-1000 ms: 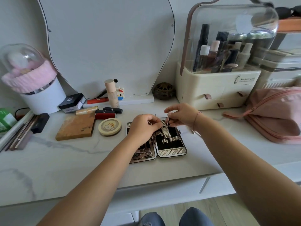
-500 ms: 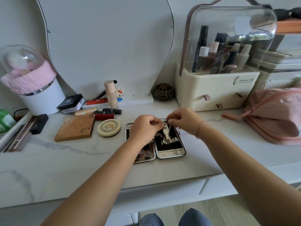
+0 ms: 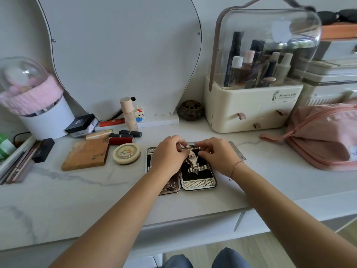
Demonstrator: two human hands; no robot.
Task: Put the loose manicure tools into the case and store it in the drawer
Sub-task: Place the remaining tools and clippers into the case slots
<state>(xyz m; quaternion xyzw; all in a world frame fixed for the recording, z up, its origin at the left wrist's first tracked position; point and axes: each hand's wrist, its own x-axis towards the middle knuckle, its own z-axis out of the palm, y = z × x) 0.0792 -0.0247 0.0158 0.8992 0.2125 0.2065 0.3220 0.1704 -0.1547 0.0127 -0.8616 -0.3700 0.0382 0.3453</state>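
Sitting far left: a white tub (image 3: 46, 120) with a pink fluffy rim stands at the back of the desk (image 3: 77, 190).
Makeup pile: a black box (image 3: 82, 123), a red lipstick (image 3: 121, 140), a brown palette (image 3: 87, 154) and a round compact (image 3: 126, 153) lie left of the case. They are not part of this job.
Case: the case (image 3: 199, 183) lies open and flat in the middle of the desk, near the front edge. The left arm hides much of its left half.
Left hand: the left hand (image 3: 170, 155) has a clenched grip, and its fingers seem to pinch the left end of a thin tool.
Thin tool: the thin tool (image 3: 190, 147) lies across the top of the right half, between the two hands.
Nippers: the nippers (image 3: 192, 159) sit in the right half, just under the thin tool.
Right hand: the right hand (image 3: 218, 157) pinches the right end of the thin tool.
Loose file: a flat metal file (image 3: 236, 150) lies on the desk just right of that hand, outside the case.
Drawer: the drawer (image 3: 193, 227) is under the desk edge and looks closed.
Far right: a makeup box (image 3: 251, 109) and a pink bag (image 3: 324, 136), both well apart from the case.
Done so far: some tools are in the case, so I think the job is about half done.
Left to do: tuck in the thin tool, add the file, close the case, open the drawer and put the case inside.
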